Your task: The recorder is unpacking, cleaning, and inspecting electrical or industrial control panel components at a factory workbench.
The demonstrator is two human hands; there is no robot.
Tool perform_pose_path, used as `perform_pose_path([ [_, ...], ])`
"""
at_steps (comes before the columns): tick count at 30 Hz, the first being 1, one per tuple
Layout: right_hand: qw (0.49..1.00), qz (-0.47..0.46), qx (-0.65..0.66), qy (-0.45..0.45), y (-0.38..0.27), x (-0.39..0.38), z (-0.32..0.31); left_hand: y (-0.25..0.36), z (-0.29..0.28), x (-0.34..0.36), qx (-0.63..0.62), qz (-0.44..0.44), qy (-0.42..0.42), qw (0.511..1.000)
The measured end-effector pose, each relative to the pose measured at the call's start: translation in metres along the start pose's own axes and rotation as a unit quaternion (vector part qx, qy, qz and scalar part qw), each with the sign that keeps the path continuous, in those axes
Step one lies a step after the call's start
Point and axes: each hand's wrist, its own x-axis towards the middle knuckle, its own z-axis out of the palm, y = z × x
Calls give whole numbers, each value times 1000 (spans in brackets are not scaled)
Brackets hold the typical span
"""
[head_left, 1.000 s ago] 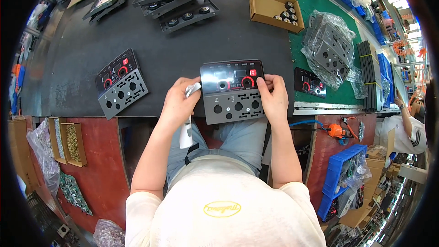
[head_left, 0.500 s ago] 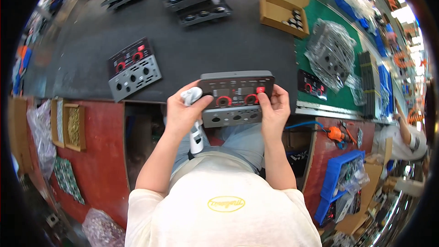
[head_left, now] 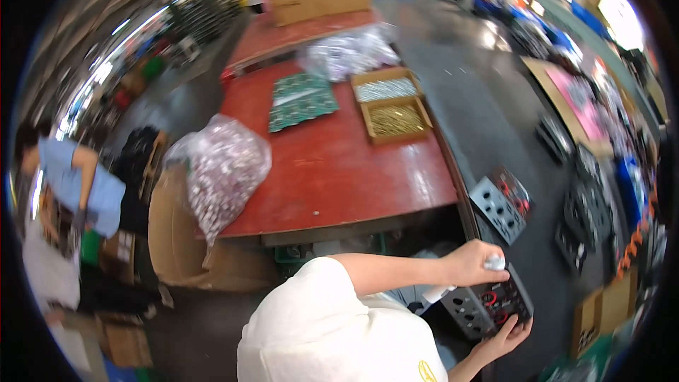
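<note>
Between my hands is a grey metal panel box (head_left: pixel 468 311) with a black printed face, red ring markings and a row of dark holes. My left hand (head_left: pixel 472 266) closes on its upper edge; a slim white object (head_left: pixel 438 293), kind unclear, is also in that hand, with a whitish end sticking out by the thumb. My right hand (head_left: pixel 503 341) grips the box's opposite edge, thumb on the black face. A similar grey and black panel (head_left: pixel 499 211) lies on the dark bench just beyond my left hand.
A red table (head_left: pixel 311 177) carries boxes of silver screws (head_left: pixel 385 90) and brass-coloured parts (head_left: pixel 396 119), a bag of green circuit boards (head_left: pixel 303 101) and a bulging plastic bag (head_left: pixel 228 163). More panels (head_left: pixel 585 201) and a carton (head_left: pixel 601 309) stand right. Other people (head_left: pixel 88 177) are far left.
My view has swung left, bringing the red table to the middle. The panel box and both hands now appear at the lower right, still gripping, with the box turned in the picture.
</note>
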Motion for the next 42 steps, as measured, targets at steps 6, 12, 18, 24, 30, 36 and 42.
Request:
perform_pose_path([
  [6, 982, -32, -173, -68, 8, 24, 29, 31, -21, -37, 69, 89, 84, 990],
  [12, 998, 16, -67, 2, -24, 8, 20, 24, -8, -36, -167, -5, -13, 986],
  [18, 981, 7, -174, 80, -41, 16, -16, 8, 24, -26, -203, -6, -143, 969],
  [24, 862, -262, -411, 137, -60, 45, 0, 9, 61, -19, -191, -54, -203, 959],
  [30, 911, -298, -279, 66, -71, 41, 15, 16, 74, -14, -172, -5, -267, 948],
  [36, 912, -347, -219, -3, -71, 38, 42, 5, 57, -9, -148, 43, -259, 954],
  [42, 838, -362, -392, 117, -57, 84, 46, 0, 17, 7, -268, -92, -193, 939],
])
